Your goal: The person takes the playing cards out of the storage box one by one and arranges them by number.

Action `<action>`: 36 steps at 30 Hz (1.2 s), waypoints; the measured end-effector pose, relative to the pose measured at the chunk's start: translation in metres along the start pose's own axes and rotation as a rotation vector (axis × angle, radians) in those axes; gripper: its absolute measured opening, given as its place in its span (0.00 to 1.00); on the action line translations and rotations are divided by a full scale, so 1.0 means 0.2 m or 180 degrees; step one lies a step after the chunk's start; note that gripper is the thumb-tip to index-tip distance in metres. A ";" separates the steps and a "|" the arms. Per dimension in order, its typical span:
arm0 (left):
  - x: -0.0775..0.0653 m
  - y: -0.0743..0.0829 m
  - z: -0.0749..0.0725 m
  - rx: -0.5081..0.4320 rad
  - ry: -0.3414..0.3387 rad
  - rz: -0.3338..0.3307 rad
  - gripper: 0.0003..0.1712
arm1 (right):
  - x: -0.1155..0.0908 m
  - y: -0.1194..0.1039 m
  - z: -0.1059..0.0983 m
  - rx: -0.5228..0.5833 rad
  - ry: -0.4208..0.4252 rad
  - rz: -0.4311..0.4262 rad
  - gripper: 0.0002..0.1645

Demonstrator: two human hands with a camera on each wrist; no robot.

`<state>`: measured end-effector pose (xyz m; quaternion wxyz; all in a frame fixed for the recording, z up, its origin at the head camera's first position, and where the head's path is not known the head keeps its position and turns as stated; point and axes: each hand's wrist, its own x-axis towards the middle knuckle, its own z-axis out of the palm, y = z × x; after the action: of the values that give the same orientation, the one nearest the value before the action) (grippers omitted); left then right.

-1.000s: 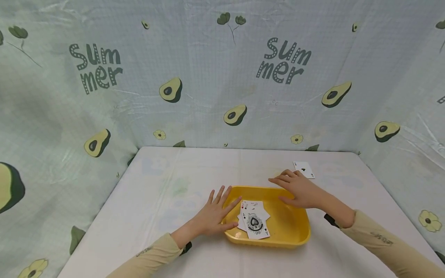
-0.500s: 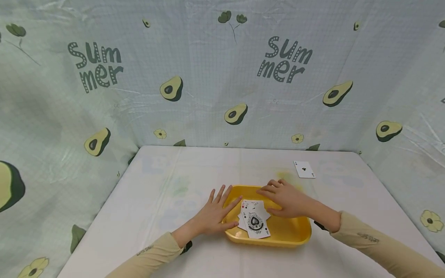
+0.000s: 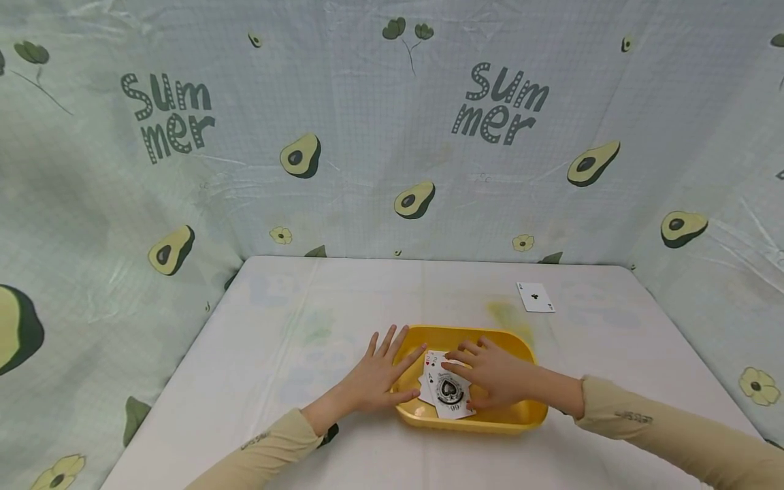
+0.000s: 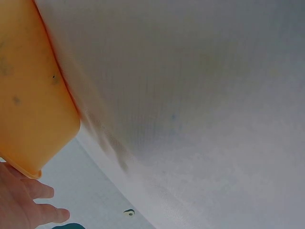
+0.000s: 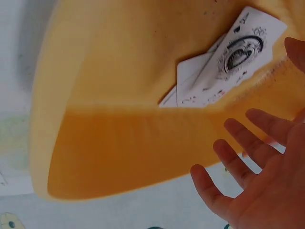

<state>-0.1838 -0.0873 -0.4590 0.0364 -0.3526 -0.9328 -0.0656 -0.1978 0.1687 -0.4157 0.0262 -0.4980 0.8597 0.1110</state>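
A yellow plastic tray (image 3: 422,423) sits on the table, with several overlapping playing cards in its left part. On top lies the ace of spades (image 3: 449,391); a red two (image 3: 429,358) peeks out behind it. My left hand (image 3: 375,381) rests on the tray's left rim, fingers spread. Over the tray my right hand (image 3: 499,374) reaches in from the right, fingers extended above the cards and overlapping them in the head view. In the right wrist view, the right hand (image 5: 267,167) holds nothing and its fingers stand apart from the cards (image 5: 233,57).
An ace of clubs (image 3: 535,297) lies face up on the white table (image 3: 275,327), behind the tray to the right. A patterned cloth wall (image 3: 355,102) with avocados stands behind the table and along both sides.
My right hand has moved left and towards me, from the tray's back right rim to above the cards. The left hand and the tray stay in place.
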 end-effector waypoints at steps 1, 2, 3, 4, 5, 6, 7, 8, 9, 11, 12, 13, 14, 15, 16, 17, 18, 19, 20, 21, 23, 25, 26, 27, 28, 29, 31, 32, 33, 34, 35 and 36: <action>0.00 0.00 0.00 -0.0005 -0.0001 0.0001 0.41 | 0.00 0.00 0.01 -0.0044 -0.0039 -0.0012 0.41; 0.00 0.00 0.00 -0.0003 0.0007 0.0007 0.41 | 0.01 0.00 0.02 -0.0104 -0.0058 -0.0033 0.42; 0.00 0.00 0.00 -0.0012 0.0015 0.0014 0.42 | 0.01 -0.01 0.03 -0.0156 -0.0060 -0.0060 0.42; 0.00 0.00 0.00 -0.0023 0.0021 0.0021 0.42 | 0.01 -0.01 0.04 -0.0206 -0.0065 -0.0083 0.43; 0.00 0.00 0.00 -0.0028 0.0030 0.0032 0.42 | 0.01 -0.01 0.05 -0.0237 -0.0056 -0.0106 0.42; 0.00 -0.01 0.00 -0.0023 0.0038 0.0044 0.42 | 0.01 -0.01 0.05 -0.0258 -0.0043 -0.0124 0.42; 0.00 -0.01 0.00 -0.0024 0.0048 0.0055 0.42 | 0.01 -0.02 0.06 -0.0276 -0.0040 -0.0135 0.43; 0.00 -0.01 0.00 -0.0028 0.0052 0.0060 0.42 | 0.01 -0.02 0.06 -0.0296 -0.0036 -0.0143 0.43; 0.00 -0.01 0.00 -0.0034 0.0046 0.0055 0.42 | 0.01 -0.02 0.06 -0.0281 -0.0041 -0.0136 0.43; 0.01 -0.01 0.00 -0.0032 0.0031 0.0047 0.42 | 0.01 -0.02 0.07 -0.0244 -0.0078 -0.0103 0.44; 0.01 -0.01 0.00 -0.0022 0.0022 0.0038 0.42 | 0.01 -0.02 0.07 -0.0228 -0.0106 -0.0084 0.44; 0.01 -0.01 -0.01 -0.0024 0.0014 0.0030 0.42 | 0.01 -0.02 0.07 -0.0195 -0.0132 -0.0061 0.45; 0.01 0.00 -0.01 -0.0027 0.0006 0.0024 0.42 | 0.01 -0.02 0.07 -0.0173 -0.0162 -0.0038 0.45; 0.01 0.00 -0.01 -0.0028 0.0001 0.0020 0.41 | 0.01 -0.02 0.07 -0.0149 -0.0187 -0.0018 0.44; 0.01 0.00 -0.01 -0.0032 0.0001 0.0019 0.41 | 0.01 -0.02 0.08 -0.0127 -0.0208 -0.0005 0.44; 0.01 0.00 -0.01 -0.0042 -0.0002 0.0015 0.41 | 0.01 -0.02 0.08 -0.0104 -0.0230 0.0006 0.44; 0.01 0.00 -0.01 -0.0047 -0.0012 0.0007 0.41 | 0.01 -0.02 0.08 -0.0085 -0.0249 0.0015 0.43; 0.01 0.00 -0.01 -0.0064 -0.0013 0.0003 0.41 | 0.01 -0.02 0.09 -0.0064 -0.0263 0.0019 0.43; 0.01 0.00 -0.02 -0.0076 -0.0018 -0.0002 0.40 | 0.01 -0.02 0.09 -0.0068 -0.0278 0.0019 0.43; 0.01 0.00 -0.02 -0.0086 -0.0029 -0.0014 0.40 | 0.01 -0.02 0.09 -0.0066 -0.0283 0.0016 0.42; 0.01 0.00 -0.02 -0.0100 -0.0053 -0.0031 0.41 | 0.00 -0.02 0.10 -0.0050 -0.0296 0.0022 0.42; 0.00 0.00 -0.01 -0.0098 -0.0060 -0.0034 0.41 | 0.00 -0.03 0.11 -0.0036 -0.0301 0.0041 0.42; 0.00 0.00 -0.01 -0.0097 -0.0058 -0.0034 0.41 | 0.00 -0.03 0.11 -0.0032 -0.0304 0.0055 0.42; 0.00 0.00 -0.01 -0.0098 -0.0055 -0.0033 0.41 | 0.00 -0.03 0.11 -0.0020 -0.0306 0.0069 0.42; 0.00 0.00 -0.01 -0.0099 -0.0046 -0.0028 0.41 | -0.01 -0.03 0.11 -0.0010 -0.0304 0.0080 0.41; 0.00 0.00 -0.01 -0.0111 -0.0045 -0.0031 0.41 | -0.01 -0.04 0.11 0.0001 -0.0299 0.0091 0.41; 0.00 0.01 -0.01 -0.0136 -0.0042 -0.0034 0.41 | -0.01 -0.04 0.11 0.0005 -0.0275 0.0106 0.41; 0.00 0.01 -0.01 -0.0147 -0.0050 -0.0042 0.41 | -0.02 -0.05 0.11 -0.0008 -0.0257 0.0106 0.41; 0.00 0.01 -0.01 -0.0160 -0.0059 -0.0049 0.41 | -0.02 -0.05 0.12 -0.0031 -0.0226 0.0102 0.41; -0.01 0.01 -0.01 -0.0161 -0.0068 -0.0055 0.41 | -0.03 -0.05 0.12 -0.0057 -0.0191 0.0098 0.41; -0.01 0.01 -0.01 -0.0167 -0.0076 -0.0062 0.41 | -0.03 -0.05 0.13 -0.0089 -0.0153 0.0092 0.40; -0.01 0.01 -0.01 -0.0165 -0.0073 -0.0059 0.41 | -0.03 -0.05 0.14 -0.0132 -0.0106 0.0077 0.40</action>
<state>-0.1814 -0.0877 -0.4570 0.0160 -0.3456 -0.9343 -0.0861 -0.1877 0.1750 -0.4431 0.0288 -0.4860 0.8626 0.1374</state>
